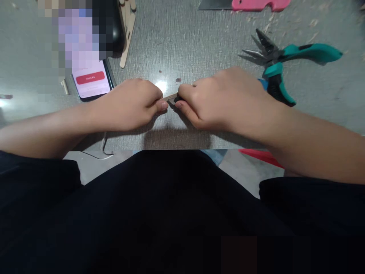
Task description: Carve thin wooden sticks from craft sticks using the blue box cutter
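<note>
My left hand (pixel 134 104) is closed in a pinch on one end of a thin wooden stick (pixel 170 97) just above the grey table (pixel 185 42). My right hand (pixel 216 99) is curled shut around a small dark tool whose tip touches the stick's other end; most of that tool is hidden in my fingers, with a blue bit showing behind the wrist. Both hands meet near the table's front edge, fingertips almost touching.
Teal-handled pliers (pixel 282 61) lie at the right, jaws pointing left. A phone (pixel 91 82) with a lit screen lies at the left, beside several flat wooden sticks (pixel 127 26). A pink-handled tool (pixel 256 4) lies at the far edge. Wood shavings are scattered at the far right.
</note>
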{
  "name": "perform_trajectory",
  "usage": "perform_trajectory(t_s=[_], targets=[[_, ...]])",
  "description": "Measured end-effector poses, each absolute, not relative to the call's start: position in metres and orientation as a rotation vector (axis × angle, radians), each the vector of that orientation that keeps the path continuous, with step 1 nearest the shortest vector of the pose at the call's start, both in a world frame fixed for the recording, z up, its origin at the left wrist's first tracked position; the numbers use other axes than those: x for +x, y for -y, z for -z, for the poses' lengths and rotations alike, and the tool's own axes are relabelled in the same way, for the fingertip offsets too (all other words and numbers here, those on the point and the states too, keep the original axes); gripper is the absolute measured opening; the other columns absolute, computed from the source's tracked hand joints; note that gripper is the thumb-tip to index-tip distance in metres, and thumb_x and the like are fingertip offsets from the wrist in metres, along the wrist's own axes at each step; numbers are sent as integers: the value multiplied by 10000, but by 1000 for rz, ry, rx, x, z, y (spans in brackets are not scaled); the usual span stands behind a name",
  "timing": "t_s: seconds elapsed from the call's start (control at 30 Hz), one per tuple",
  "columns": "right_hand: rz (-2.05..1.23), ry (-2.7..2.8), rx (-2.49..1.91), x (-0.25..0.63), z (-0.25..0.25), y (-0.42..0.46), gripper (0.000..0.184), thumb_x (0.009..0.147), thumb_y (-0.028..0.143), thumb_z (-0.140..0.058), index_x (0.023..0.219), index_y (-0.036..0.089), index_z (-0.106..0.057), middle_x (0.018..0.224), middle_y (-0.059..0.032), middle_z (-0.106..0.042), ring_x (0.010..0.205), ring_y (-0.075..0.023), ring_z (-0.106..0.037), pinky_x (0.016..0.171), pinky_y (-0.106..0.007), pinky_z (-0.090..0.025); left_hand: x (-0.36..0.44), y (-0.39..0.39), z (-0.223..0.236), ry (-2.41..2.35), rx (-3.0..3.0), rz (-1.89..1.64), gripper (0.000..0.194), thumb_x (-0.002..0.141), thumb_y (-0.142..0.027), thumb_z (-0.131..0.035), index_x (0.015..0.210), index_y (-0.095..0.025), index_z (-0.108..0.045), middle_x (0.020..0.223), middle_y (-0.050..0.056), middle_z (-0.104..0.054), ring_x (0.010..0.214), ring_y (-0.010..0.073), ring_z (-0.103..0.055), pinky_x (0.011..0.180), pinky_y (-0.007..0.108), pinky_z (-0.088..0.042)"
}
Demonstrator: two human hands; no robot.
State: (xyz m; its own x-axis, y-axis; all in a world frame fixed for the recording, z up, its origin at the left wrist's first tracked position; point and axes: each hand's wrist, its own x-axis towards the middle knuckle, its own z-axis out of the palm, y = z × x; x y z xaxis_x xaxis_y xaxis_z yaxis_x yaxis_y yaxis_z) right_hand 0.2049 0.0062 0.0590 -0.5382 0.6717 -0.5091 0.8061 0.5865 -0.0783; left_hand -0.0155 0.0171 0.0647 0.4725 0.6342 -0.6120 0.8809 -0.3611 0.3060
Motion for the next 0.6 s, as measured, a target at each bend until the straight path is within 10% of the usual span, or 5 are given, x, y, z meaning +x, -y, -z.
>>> perform_trajectory(t_s=[0.6], targets=[[463, -2372, 1193, 196, -65, 2, 608, 1198, 485, -240, 1403, 186, -727, 1042, -213, -843, 945, -421, -821, 716, -434, -444, -1, -13, -65, -1279, 2265, 768, 510, 1170, -400, -356, 1051, -130, -773, 876, 55, -682, 955, 221, -718, 915, 299, -498]])
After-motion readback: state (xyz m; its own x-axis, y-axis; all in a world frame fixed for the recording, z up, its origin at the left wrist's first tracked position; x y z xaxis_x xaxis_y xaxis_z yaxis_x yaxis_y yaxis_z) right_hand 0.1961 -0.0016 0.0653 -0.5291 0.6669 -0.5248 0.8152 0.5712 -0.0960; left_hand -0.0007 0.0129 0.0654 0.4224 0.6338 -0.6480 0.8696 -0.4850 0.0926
